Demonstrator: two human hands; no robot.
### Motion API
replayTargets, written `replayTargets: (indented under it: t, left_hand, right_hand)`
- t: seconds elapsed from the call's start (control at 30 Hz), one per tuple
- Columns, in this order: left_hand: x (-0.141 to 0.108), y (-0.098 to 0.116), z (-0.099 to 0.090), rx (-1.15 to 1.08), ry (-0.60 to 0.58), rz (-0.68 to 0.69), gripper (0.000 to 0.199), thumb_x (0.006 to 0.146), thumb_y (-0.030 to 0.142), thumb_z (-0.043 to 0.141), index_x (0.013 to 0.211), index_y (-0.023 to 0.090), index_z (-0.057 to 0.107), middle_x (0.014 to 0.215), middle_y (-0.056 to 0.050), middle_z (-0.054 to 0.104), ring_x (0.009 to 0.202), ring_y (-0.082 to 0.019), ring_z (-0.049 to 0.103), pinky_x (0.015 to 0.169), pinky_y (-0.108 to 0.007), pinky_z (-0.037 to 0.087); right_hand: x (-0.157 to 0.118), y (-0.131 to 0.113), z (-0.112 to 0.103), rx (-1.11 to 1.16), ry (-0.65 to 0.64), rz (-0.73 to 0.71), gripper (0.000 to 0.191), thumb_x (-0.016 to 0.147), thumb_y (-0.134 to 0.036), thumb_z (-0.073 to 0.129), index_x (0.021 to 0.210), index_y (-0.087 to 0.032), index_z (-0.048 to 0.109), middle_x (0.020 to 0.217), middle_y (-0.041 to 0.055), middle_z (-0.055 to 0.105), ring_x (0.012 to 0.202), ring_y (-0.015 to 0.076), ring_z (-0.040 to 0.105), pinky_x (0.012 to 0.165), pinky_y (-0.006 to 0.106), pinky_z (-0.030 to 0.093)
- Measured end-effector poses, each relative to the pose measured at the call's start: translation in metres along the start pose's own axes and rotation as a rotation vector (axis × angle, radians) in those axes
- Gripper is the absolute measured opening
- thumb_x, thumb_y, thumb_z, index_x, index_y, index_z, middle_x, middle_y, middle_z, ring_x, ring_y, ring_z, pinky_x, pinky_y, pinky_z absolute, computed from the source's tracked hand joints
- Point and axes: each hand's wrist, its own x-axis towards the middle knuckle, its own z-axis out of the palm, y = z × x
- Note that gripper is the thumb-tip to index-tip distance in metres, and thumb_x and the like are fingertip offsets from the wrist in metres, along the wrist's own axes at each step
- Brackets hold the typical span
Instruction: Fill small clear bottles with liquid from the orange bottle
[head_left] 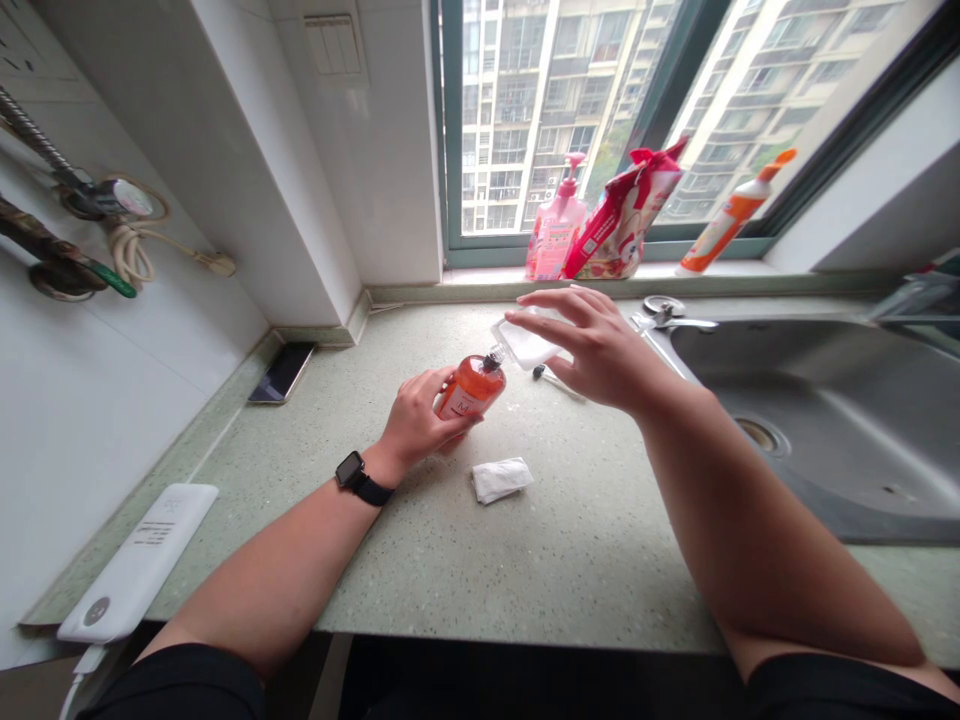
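My left hand (424,418) is wrapped round a bottle of orange liquid (480,383) with a dark neck and a label, tilted above the counter. Between the fingers and thumb of my right hand (589,345) is a small translucent bottle (529,338), tipped so that its mouth meets the neck of the orange one. Whether liquid flows between them I cannot tell. Behind my right thumb lies a thin piece with a black end (540,372), partly hidden. A folded white tissue (501,480) rests on the counter nearer to me.
The speckled counter (585,560) runs to a steel sink (847,420) with a tap (679,322) on the right. A phone (282,373) and a white power bank (142,560) lie left. On the sill stand a pink pump bottle (556,235), a red bag (630,215) and an orange-white bottle (727,228).
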Motion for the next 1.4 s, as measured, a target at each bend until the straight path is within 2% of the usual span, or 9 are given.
replayTargets:
  t: [0.13,0.37,0.6,0.87,1.07,1.23,1.4]
  left_hand:
    - [0.0,0.0,0.0,-0.001,0.002,0.002,0.07,0.089,0.063,0.082,0.141,0.022,0.063,0.128,-0.013,0.076,0.109,-0.029,0.073,0.099,-0.048,0.057]
    - [0.0,0.001,0.0,0.005,0.011,0.004,0.069,0.088,0.063,0.083,0.14,0.023,0.064,0.128,-0.013,0.077,0.111,-0.03,0.074,0.1,-0.048,0.058]
    - [0.0,0.002,0.0,0.011,0.03,0.01,0.068,0.087,0.061,0.085,0.138,0.022,0.064,0.125,-0.012,0.077,0.112,-0.031,0.073,0.102,-0.049,0.057]
    - [0.001,0.004,-0.001,0.008,0.032,0.008,0.067,0.087,0.062,0.085,0.138,0.022,0.065,0.121,-0.011,0.078,0.108,-0.03,0.074,0.102,-0.049,0.057]
    - [0.001,0.004,-0.001,0.004,0.035,0.007,0.067,0.087,0.061,0.084,0.137,0.022,0.065,0.118,-0.011,0.078,0.106,-0.029,0.074,0.101,-0.049,0.057]
    - [0.002,0.003,-0.001,-0.011,0.042,0.012,0.065,0.088,0.061,0.083,0.136,0.021,0.065,0.118,-0.012,0.078,0.105,-0.029,0.074,0.099,-0.049,0.058]
    - [0.003,0.002,-0.001,-0.033,0.049,0.01,0.064,0.088,0.06,0.083,0.136,0.021,0.066,0.117,-0.011,0.078,0.105,-0.029,0.074,0.097,-0.047,0.059]
  right_hand:
    - [0.0,0.0,-0.001,0.001,0.013,-0.017,0.087,0.083,0.001,0.064,0.157,-0.044,0.055,0.148,0.0051,0.066,0.136,0.033,0.062,0.119,0.06,0.046]
    - [0.0,-0.002,-0.001,-0.001,-0.006,-0.003,0.097,0.08,0.002,0.067,0.162,-0.048,0.049,0.151,0.0035,0.065,0.139,0.0346,0.059,0.12,0.061,0.045]
    - [0.0,-0.004,0.0,-0.012,0.018,-0.009,0.089,0.083,0.002,0.065,0.158,-0.045,0.054,0.147,0.005,0.067,0.136,0.0328,0.062,0.119,0.059,0.046]
    - [0.001,-0.004,-0.001,-0.014,0.01,-0.01,0.096,0.08,0.002,0.067,0.161,-0.048,0.051,0.147,0.0037,0.068,0.136,0.0341,0.062,0.119,0.061,0.046]
    - [0.004,-0.005,-0.004,-0.036,-0.005,-0.04,0.089,0.083,0.001,0.067,0.159,-0.044,0.054,0.146,0.0051,0.068,0.135,0.0326,0.062,0.119,0.059,0.046]
    - [0.008,-0.006,-0.006,-0.052,-0.03,-0.038,0.093,0.081,0.001,0.067,0.16,-0.047,0.052,0.147,0.0033,0.068,0.134,0.0331,0.062,0.119,0.06,0.046]
    - [0.011,-0.008,-0.008,-0.073,-0.03,-0.052,0.086,0.083,-0.001,0.066,0.157,-0.044,0.055,0.145,0.0039,0.068,0.131,0.0317,0.062,0.118,0.058,0.046]
